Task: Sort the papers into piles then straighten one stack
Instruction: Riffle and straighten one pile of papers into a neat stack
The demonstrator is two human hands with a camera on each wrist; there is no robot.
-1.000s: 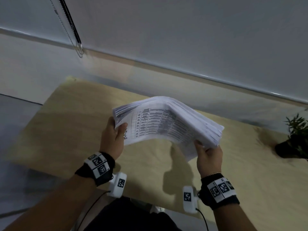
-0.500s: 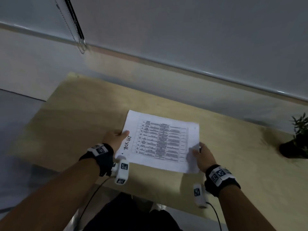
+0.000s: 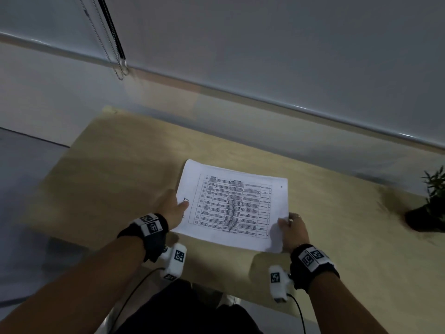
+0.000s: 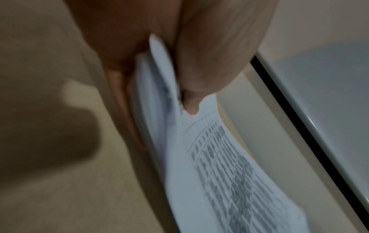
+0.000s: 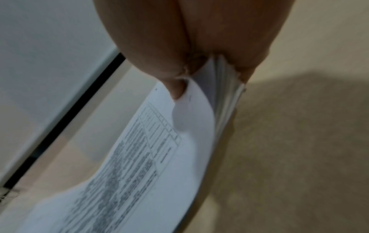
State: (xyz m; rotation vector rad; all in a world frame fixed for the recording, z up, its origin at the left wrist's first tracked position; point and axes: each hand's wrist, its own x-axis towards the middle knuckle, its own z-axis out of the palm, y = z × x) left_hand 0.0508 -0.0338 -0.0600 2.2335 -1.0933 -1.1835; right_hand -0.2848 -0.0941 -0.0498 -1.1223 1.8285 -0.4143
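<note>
Nearest the body, both forearms reach over the tabletop's point(image 3: 115, 165) near edge, each with a black wristband and a white camera pod hanging below it. The left hand point(image 3: 171, 208) has the stack of papers point(image 3: 236, 206) by its left edge: thumb on top beside a handwritten mark, fingers tucked underneath, as the left wrist view confirms with the sheets caught between thumb and fingers. Over to the right hand point(image 3: 292, 231), it pinches the stack's near right corner, thumb pressed onto the top sheet, fingers below; in the right wrist view the many page edges fan out between them and the top sheet bows upward. The stack sits at the middle of the tabletop, nearer the near edge than the far one, printed table facing up; whether it rests fully flat, I cannot tell. Further right, at the tabletop's right edge, a small potted plant point(image 3: 431, 208) stands well apart from the papers. Beyond the far edge, a roller blind point(image 3: 289, 44) with its bead chain point(image 3: 106, 42) hanging at the left.
</note>
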